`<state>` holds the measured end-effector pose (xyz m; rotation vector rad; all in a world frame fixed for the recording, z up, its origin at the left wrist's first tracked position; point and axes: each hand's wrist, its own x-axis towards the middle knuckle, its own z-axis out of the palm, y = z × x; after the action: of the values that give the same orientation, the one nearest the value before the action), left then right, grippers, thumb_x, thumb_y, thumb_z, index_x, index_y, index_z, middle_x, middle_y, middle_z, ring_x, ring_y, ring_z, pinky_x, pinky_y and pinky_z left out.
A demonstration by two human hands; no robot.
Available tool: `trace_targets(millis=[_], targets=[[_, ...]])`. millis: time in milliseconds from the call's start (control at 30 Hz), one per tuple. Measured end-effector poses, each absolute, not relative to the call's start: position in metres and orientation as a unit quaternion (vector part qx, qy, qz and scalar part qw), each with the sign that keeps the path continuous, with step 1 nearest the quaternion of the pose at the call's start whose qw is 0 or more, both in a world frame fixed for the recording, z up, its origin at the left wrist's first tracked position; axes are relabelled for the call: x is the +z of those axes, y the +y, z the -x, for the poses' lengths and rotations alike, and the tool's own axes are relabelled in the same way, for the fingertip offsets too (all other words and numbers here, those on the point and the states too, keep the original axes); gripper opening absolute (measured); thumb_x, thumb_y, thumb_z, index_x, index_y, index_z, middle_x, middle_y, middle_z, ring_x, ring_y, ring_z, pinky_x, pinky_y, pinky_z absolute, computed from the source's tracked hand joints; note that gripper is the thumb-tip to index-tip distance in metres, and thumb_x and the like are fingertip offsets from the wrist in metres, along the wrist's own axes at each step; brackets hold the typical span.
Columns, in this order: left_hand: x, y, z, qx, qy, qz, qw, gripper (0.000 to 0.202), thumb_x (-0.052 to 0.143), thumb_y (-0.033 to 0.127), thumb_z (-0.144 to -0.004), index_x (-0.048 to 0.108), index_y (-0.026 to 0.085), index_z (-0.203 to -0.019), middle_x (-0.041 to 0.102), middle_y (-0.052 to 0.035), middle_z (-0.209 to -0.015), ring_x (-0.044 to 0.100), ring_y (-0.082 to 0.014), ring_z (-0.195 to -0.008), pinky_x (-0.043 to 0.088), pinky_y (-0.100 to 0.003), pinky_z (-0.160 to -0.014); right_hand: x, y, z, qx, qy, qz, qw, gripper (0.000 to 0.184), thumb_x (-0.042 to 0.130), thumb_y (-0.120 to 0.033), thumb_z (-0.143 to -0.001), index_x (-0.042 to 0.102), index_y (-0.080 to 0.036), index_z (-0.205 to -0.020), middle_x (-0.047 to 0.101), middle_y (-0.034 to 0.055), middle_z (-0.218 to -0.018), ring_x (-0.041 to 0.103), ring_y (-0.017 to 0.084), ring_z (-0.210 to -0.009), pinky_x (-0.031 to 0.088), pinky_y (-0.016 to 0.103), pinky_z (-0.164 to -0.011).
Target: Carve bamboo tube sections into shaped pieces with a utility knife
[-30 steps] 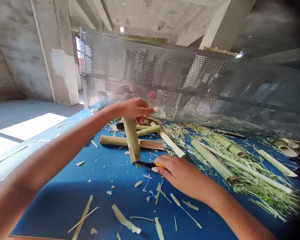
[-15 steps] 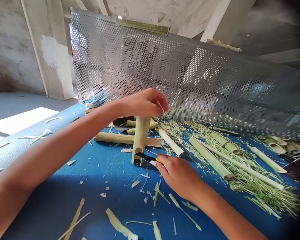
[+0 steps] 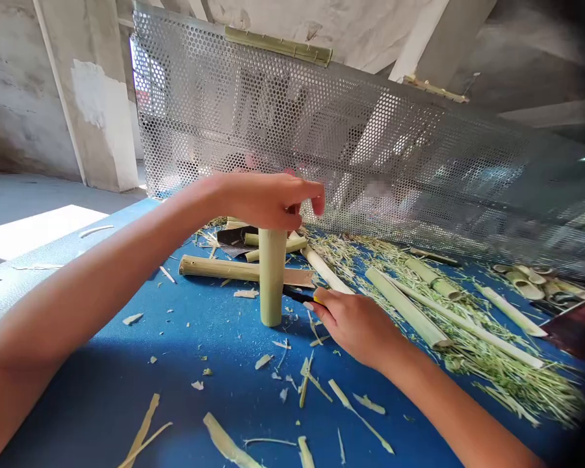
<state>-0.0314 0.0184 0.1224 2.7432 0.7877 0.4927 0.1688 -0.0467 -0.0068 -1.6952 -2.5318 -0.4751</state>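
Our left hand [image 3: 275,198] lies over the top end of an upright bamboo tube [image 3: 272,279], fingers loosely bent; its underside is hidden, so we cannot tell whether it grips or only presses. Directly below that hand, the tube stands on the blue table [image 3: 185,377], probably steadied from above so its lower part is left free. Our right hand [image 3: 358,325], lower and to the right, has its fingers wrapped round a knife [image 3: 298,296] (a bit of yellow shows at the grip). The dark blade points left to the tube's edge, seemingly held low to reach its side; whether it touches, we cannot tell. Beyond the right hand and behind the tube lies a cut bamboo length [image 3: 219,268], leaving room in front. Right of the right hand, a long bamboo piece [image 3: 407,309] rests beside heaped shavings [image 3: 531,383]; beyond both hands stands a perforated panel [image 3: 322,130].
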Motion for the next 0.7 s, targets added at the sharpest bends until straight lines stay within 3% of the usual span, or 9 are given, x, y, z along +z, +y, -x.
trace_targets(millis=[300,533,700], targets=[[0.109,0.025,0.029,0.167,0.169,-0.965,0.111,0.014,0.059,0.012,-0.068,0.066,0.013,-0.080,0.057,0.0014,-0.063,0.050,-0.0096,-0.061,0.035,-0.023,-0.064,0.007,-0.049,-0.163,-0.259,-0.817,0.516,-0.011,0.030,0.034,-0.029,-0.093,0.060,-0.015,-0.092,0.065,0.0095,-0.076,0.062,0.021,-0.063,0.019,0.028,-0.047],[0.109,0.023,0.027,0.144,0.143,-0.978,0.054,0.012,0.055,0.004,-0.071,0.065,0.008,-0.078,0.058,0.0010,-0.064,0.047,-0.0060,-0.058,0.035,-0.021,-0.060,0.006,-0.058,-0.164,-0.031,-0.833,0.550,0.055,0.031,0.032,-0.029,-0.094,0.055,-0.019,-0.076,0.056,-0.0001,-0.054,0.048,0.012,-0.046,0.022,0.026,-0.046],[0.108,0.016,0.023,0.136,0.184,-0.973,-0.008,0.012,0.055,0.004,-0.070,0.064,0.010,-0.075,0.057,0.0040,-0.062,0.045,-0.0039,-0.055,0.033,-0.018,-0.058,-0.003,-0.074,-0.161,-0.029,-0.834,0.548,0.059,0.028,0.033,-0.028,-0.092,0.053,-0.020,-0.076,0.052,-0.0006,-0.050,0.045,0.013,-0.042,0.019,0.027,-0.043]])
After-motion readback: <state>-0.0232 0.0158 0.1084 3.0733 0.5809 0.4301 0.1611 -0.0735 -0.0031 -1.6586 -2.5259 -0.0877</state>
